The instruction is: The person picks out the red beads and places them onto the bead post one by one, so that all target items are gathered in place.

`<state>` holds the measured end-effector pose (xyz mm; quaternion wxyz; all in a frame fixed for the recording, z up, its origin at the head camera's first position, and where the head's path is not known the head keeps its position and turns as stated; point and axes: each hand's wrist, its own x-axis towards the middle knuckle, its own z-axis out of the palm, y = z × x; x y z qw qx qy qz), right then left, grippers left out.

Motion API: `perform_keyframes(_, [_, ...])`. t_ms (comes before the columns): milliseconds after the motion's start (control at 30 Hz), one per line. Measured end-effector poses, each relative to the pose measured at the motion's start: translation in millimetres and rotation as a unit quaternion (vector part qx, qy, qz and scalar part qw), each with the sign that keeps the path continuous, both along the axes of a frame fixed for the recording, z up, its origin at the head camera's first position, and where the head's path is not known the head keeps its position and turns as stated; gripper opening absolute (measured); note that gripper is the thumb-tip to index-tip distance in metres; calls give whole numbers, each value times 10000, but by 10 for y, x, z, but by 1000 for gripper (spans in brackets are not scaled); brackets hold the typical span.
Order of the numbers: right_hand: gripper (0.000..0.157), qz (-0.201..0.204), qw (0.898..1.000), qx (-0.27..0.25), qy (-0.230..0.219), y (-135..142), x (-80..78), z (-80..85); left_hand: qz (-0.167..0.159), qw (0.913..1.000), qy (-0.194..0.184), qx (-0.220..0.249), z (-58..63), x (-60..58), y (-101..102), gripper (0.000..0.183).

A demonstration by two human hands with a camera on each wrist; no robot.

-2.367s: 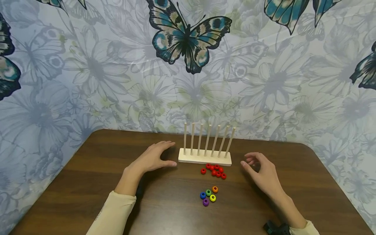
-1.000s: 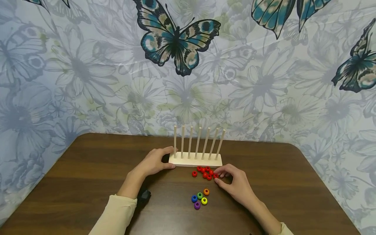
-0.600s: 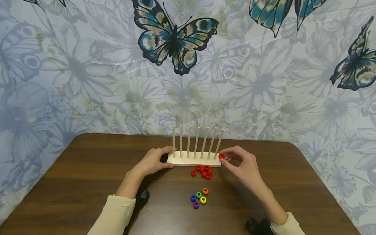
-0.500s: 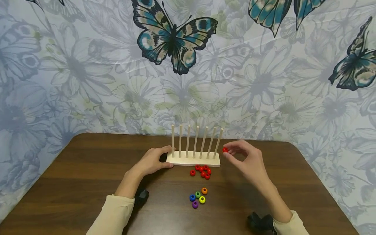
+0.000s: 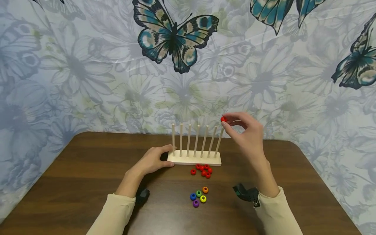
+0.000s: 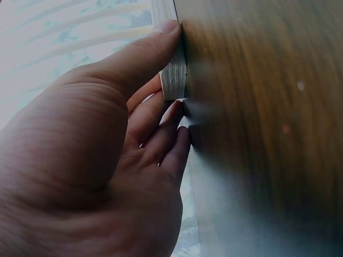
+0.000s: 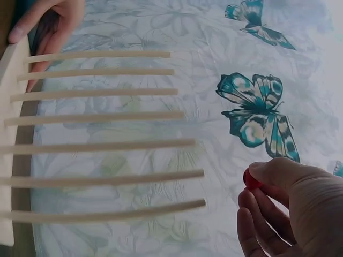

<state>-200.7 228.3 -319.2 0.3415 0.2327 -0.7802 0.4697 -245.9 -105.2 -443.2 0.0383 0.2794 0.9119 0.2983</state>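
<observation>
A pale wooden peg rack [image 5: 194, 158] with a row of upright pegs stands near the table's back. My left hand [image 5: 151, 160] grips its left end; in the left wrist view the thumb lies on the near side of the base [image 6: 174, 80] and the fingers reach behind. My right hand [image 5: 248, 133] pinches a red bead [image 5: 224, 119] between thumb and fingertips, at the top of the rightmost peg [image 5: 219, 143]. The right wrist view has that red bead [image 7: 250, 180] apart from the peg tips. All pegs are bare.
Several loose red beads [image 5: 204, 174] lie just in front of the rack. Nearer me sit an orange bead [image 5: 205, 190], a green [image 5: 198, 194], a blue [image 5: 193, 196], a yellow [image 5: 203, 199] and a purple bead [image 5: 195, 203]. A butterfly-patterned cloth hangs behind the brown table [image 5: 88, 182].
My right hand came in from the right, picked a red bead from the pile and raised it to peg-top height. The left hand moved onto the rack's left end and stayed there.
</observation>
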Motion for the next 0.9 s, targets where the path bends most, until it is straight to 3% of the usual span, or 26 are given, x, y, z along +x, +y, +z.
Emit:
perform_keyframes(233, [20, -202, 9991, 362, 104, -67, -61, -19, 3, 10000, 84, -38, 14, -25, 37, 56])
perform_keyframes(500, [22, -180, 9970, 741, -151, -71, -91, -99, 21, 9999, 32, -96, 30, -29, 3, 57])
perform_keyframes(733, [27, -197, 9954, 838, -417, -76, -103, -141, 30, 9999, 76, -82, 8, -34, -20, 57])
perform_keyframes(900, [28, -396, 9955, 613, -603, 13, -50, -161, 27, 10000, 56, -55, -5, -26, -33, 60])
